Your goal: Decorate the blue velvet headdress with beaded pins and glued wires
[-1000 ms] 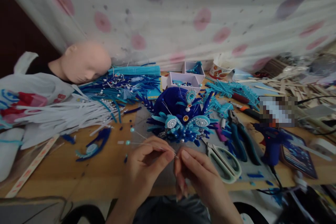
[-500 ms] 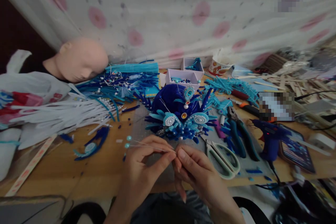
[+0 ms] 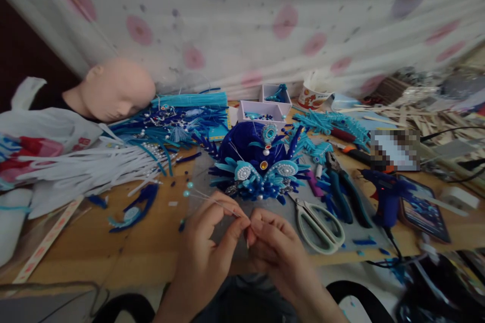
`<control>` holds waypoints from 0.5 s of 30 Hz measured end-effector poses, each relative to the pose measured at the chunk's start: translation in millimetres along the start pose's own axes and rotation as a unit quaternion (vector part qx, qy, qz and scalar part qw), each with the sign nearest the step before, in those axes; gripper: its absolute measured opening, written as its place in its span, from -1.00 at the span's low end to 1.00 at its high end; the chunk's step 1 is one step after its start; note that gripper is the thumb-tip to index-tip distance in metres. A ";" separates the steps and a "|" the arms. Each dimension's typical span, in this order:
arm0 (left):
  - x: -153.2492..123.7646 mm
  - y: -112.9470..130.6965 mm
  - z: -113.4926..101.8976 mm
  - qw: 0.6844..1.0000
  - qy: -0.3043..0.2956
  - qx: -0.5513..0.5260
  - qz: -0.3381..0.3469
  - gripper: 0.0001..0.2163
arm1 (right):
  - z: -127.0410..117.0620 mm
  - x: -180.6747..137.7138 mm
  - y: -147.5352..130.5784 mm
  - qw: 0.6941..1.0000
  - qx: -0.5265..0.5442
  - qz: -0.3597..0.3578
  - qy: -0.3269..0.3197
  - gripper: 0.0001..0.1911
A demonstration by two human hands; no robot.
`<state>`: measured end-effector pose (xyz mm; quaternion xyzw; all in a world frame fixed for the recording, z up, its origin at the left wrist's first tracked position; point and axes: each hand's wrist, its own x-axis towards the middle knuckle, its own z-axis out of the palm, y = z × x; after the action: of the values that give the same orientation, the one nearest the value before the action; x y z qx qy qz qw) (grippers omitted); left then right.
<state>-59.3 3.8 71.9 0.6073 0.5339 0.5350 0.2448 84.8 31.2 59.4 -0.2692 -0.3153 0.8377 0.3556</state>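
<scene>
Thin wires tipped with pale blue beads (image 3: 186, 193) stick out to the left from the fingers of my left hand (image 3: 210, 234), which is closed in a pinch on them. My right hand (image 3: 278, 239) meets it fingertip to fingertip and pinches the wires' other end; that end is mostly hidden by the fingers. Just beyond both hands sits a blue velvety headdress (image 3: 254, 149) with feather-like petals, pearl clusters and an orange gem. White-handled scissors (image 3: 322, 227) lie to the right of my right hand.
Pliers (image 3: 350, 197), a blue glue gun (image 3: 388, 197) and a phone (image 3: 424, 207) lie at the right. Behind the headdress stand small bead boxes (image 3: 261, 111) and a paper cup (image 3: 314, 97). A mannequin head (image 3: 121, 86) and white strips (image 3: 102, 161) occupy the left.
My hands have shifted slightly left, still pinching the wires. The beaded ends have risen a little, and my right hand's lower fingers have curled in. The view has tilted slightly.
</scene>
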 end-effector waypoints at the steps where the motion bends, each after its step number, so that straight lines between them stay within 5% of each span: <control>1: -1.6 0.4 0.8 1.000 0.006 0.010 -0.002 -0.84 | -0.4 -0.3 0.5 0.995 -0.089 -0.051 0.018 -0.64; 3: -4.8 0.8 3.1 0.999 0.020 0.026 -0.012 -0.84 | -2.1 -0.2 -1.9 0.931 -0.310 -0.190 0.041 -0.69; 6: -10.2 0.3 7.0 0.997 0.045 0.043 -0.038 -0.86 | -5.2 0.5 -11.9 0.697 -0.595 -0.399 0.032 -0.70; 7: -12.1 0.2 7.8 0.996 0.054 0.047 -0.048 -0.86 | -6.0 0.2 -15.3 0.629 -0.644 -0.435 0.018 -0.69; 8: -13.9 0.4 8.2 0.995 0.060 0.049 -0.057 -0.87 | -6.7 -0.4 -18.2 0.593 -0.668 -0.449 0.003 -0.69; 9: -15.3 1.0 8.2 0.995 0.062 0.045 -0.063 -0.86 | -7.2 -1.6 -20.0 0.595 -0.671 -0.442 -0.011 -0.69; 10: -16.4 2.0 7.7 0.995 0.062 0.038 -0.070 -0.86 | -7.6 -3.1 -20.5 0.633 -0.653 -0.415 -0.022 -0.71; 14: -16.0 9.0 5.0 0.997 0.064 0.003 -0.052 -0.85 | -7.6 -9.1 -12.0 0.931 -0.334 -0.147 -0.035 -0.70; 15: -15.1 10.7 4.5 0.997 0.065 -0.001 -0.039 -0.84 | -7.2 -9.5 -8.8 0.971 -0.224 -0.069 -0.049 -0.66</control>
<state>-48.9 -12.0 74.0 0.5497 0.5715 0.5636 0.2313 99.1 31.2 63.2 -0.2783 -0.5298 0.7313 0.3272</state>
